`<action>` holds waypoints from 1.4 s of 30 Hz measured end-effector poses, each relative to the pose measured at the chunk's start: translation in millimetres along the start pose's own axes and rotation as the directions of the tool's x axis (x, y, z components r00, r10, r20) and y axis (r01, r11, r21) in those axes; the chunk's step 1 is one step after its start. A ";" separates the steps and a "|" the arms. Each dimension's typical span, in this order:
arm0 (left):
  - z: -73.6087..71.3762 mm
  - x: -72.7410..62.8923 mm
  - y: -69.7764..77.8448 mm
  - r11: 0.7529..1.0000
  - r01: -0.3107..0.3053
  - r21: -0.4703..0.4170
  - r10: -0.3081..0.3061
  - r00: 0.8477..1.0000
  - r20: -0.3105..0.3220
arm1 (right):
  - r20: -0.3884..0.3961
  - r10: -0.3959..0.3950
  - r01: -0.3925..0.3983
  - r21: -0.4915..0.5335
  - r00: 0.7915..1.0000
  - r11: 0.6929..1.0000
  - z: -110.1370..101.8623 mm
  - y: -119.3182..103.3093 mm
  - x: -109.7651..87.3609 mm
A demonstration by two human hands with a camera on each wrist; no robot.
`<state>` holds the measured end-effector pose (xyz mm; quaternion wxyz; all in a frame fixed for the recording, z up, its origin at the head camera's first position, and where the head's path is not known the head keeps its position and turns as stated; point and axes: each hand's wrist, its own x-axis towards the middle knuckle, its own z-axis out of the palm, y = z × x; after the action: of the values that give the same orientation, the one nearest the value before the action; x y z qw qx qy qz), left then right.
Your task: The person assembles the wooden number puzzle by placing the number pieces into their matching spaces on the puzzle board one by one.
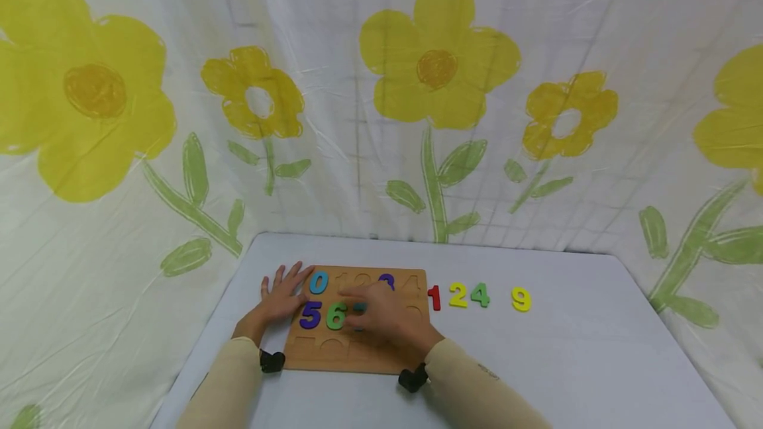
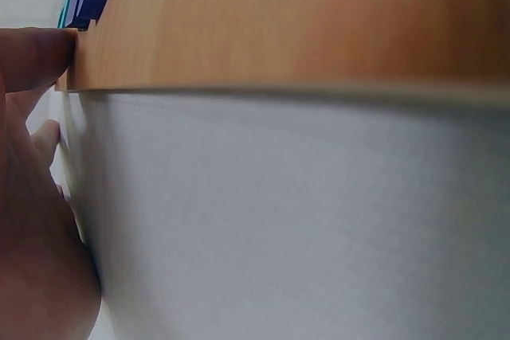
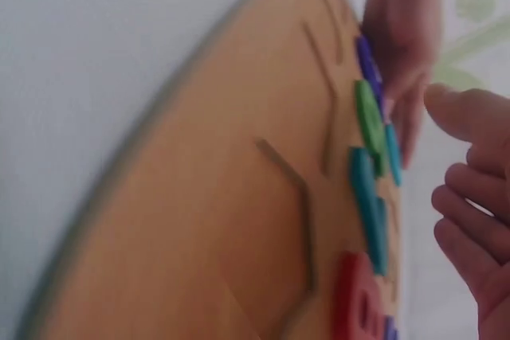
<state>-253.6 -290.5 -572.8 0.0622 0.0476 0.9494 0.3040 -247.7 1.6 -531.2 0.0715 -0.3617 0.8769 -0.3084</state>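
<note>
At the far left, a beige sleeve (image 1: pixel 229 382) with a black device (image 1: pixel 272 361) at its wrist leads to the left hand (image 1: pixel 281 300), which is open with its fingers spread, the thumb resting on the left edge of the wooden board (image 1: pixel 334 365). The board lies flat on the left part of the white table (image 1: pixel 572 343). On its left side, just beside that thumb, sit the purple 5 (image 1: pixel 310 315) and, above it, the blue 0 (image 1: pixel 313 282); the green 6 (image 1: pixel 331 316) comes next along the 5's row. The right hand (image 1: pixel 387 313) hangs over the board's middle, open, its fingers loosely bent and holding nothing, apart from the pieces in the right wrist view. It partly hides a teal piece (image 1: pixel 359 308) and the purple 3 (image 1: pixel 387 279) in the top row; a red piece (image 3: pixel 355 300) shows on the board only in the right wrist view. Just off the board's right edge lies the red 1 (image 1: pixel 436 298), then the yellow 2 (image 1: pixel 457 295), the green 4 (image 1: pixel 481 295) and, set a little apart, the yellow 9 (image 1: pixel 527 299).
</note>
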 end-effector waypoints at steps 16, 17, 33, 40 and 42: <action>-6.3 -6.2 10.1 1.000 0.014 -0.005 -0.014 1.000 0.020 | -0.058 -0.031 0.047 0.288 0.998 0.957 -78.3 38.2 -61.0; -6.1 -6.1 10.3 1.000 0.012 -0.006 -0.012 1.000 0.019 | -0.065 -0.038 0.056 0.287 0.997 0.956 -82.5 42.7 -66.2; -6.6 -9.7 9.8 1.000 0.000 -0.018 0.000 1.000 -0.011 | -0.153 0.072 -0.015 0.346 0.986 0.938 -151.8 99.6 -151.6; -5.6 -6.9 10.3 1.000 0.011 -0.010 -0.011 1.000 0.008 | -0.214 0.112 -0.033 0.340 0.970 0.940 -172.8 116.7 -179.6; -7.5 -7.6 13.9 1.000 0.028 0.002 -0.028 0.999 0.026 | -0.229 0.108 -0.030 0.322 0.967 0.946 -177.7 123.7 -187.8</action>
<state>-246.5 -284.5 -558.0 0.0787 0.0384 0.9493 0.3019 -245.9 283.7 -480.8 0.0313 -0.2738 0.8305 -0.4840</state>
